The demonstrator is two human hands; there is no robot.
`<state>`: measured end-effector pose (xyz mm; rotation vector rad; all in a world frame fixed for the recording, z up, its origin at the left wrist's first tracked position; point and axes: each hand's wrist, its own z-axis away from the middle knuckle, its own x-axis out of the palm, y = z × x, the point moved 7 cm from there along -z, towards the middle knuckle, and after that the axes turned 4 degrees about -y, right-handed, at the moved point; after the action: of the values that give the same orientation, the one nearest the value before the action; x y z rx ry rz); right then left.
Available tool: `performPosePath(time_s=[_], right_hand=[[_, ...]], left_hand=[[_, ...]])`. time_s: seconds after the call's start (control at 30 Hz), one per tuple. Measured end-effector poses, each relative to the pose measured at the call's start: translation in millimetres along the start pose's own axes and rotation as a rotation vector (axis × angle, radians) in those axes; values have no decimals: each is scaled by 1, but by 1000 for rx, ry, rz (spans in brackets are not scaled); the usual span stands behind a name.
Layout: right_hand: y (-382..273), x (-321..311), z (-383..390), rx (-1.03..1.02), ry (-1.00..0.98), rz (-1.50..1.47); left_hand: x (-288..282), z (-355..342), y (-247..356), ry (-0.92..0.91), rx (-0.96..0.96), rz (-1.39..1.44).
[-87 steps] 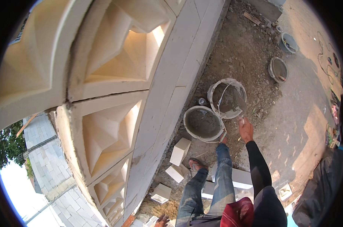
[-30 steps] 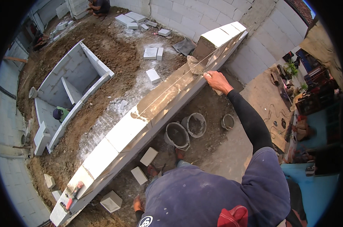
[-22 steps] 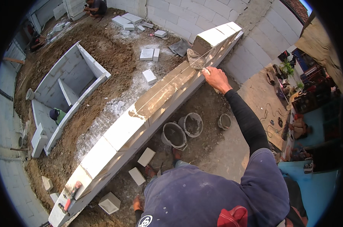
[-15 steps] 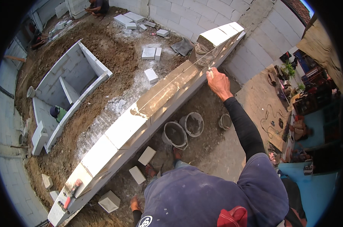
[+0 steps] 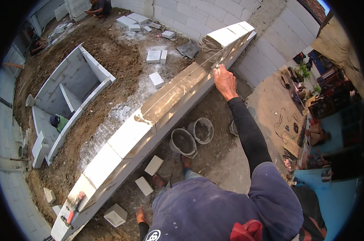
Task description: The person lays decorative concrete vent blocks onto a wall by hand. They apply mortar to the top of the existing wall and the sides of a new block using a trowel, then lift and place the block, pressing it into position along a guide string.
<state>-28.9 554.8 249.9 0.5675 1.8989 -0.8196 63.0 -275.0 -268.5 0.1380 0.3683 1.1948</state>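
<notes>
Our right hand (image 5: 225,82) is wrapped round the trowel (image 5: 218,70) by its handle at the wall (image 5: 127,138) top, arm (image 5: 250,132) outstretched, apparently for reach; we cannot tell our left hand's (image 5: 141,215) grip; buckets (image 5: 172,146) stand below, probably for easy scooping

"What did those white blocks (image 5: 129,136) look like up close?"
"Matt and smooth-faced. The mortar (image 5: 172,92) beside them was uneven and streaky."
"And the buckets (image 5: 175,150)?"
"Dull, their rims crusted."
"The sleeve (image 5: 250,132)?"
"That was matt cloth; the shirt (image 5: 206,205), pale-speckled cloth. The soil (image 5: 121,48) looked coarse, crumbly."
</notes>
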Motion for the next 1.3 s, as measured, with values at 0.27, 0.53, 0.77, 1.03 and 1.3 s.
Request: performPosePath(time_s=[0.27,0.53,0.77,1.03,1.3], right_hand=[[18,43,12,45,-41,11],[-6,-11,-19,10,190,-112],[16,50,32,-49,-174,-122],[36,69,15,293,-729,-724],[54,20,17,239,-593,-681]], left_hand=[[-4,2,-18,-44,106,146],[-10,11,2,-128,328,-150],[4,2,19,-49,161,103],[1,24,21,-93,166,166],[1,39,-5,28,97,-99]])
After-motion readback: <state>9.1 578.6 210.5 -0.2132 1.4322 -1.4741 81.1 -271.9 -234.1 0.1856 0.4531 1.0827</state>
